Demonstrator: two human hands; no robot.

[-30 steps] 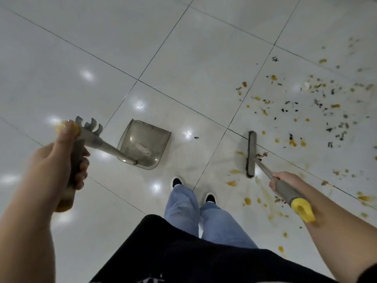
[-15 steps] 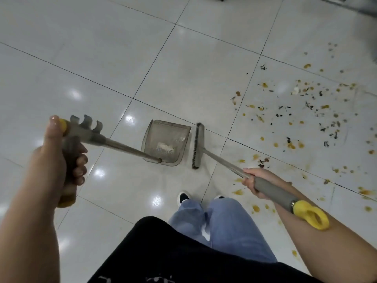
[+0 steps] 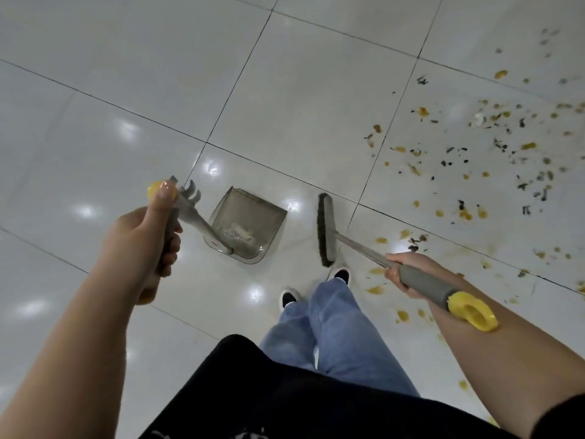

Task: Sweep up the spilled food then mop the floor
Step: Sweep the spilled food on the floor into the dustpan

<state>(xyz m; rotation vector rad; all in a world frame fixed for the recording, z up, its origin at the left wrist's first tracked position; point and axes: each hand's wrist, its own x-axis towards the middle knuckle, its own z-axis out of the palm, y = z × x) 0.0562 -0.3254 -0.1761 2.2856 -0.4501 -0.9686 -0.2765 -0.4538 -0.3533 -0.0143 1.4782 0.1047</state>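
A person stands on a glossy white tiled floor (image 3: 300,90), seen from above by a camera worn on the head. Blue jeans (image 3: 329,337), black-and-white shoes (image 3: 342,275) and a black top (image 3: 285,400) fill the bottom middle of the view.

The left hand (image 3: 142,236) has a clenched grip round the grey handle of a dustpan (image 3: 248,228), with the thumb laid along the handle up to its yellow end cap. Grey comb teeth stick out just beside that thumb. A thin pole runs from the handle down to the translucent grey pan, which rests flat on the floor in front of the feet, its open mouth facing away from the person. A little pale debris lies inside it.

The right hand (image 3: 408,272) grasps the grey foam sleeve of a broom (image 3: 325,231), fingers wrapped round it; the yellow hanging loop at the handle's end lies against the forearm. The dark brush head stands on the floor just to the right of the dustpan, apart from it, close to the right shoe.

The spilled food (image 3: 493,160), yellow-orange bits and dark flecks, is scattered across the tiles on the right side of the floor, thickest toward the upper right and well apart from the pan. More orange smears lie nearer the right foot, beneath the broom's pole.
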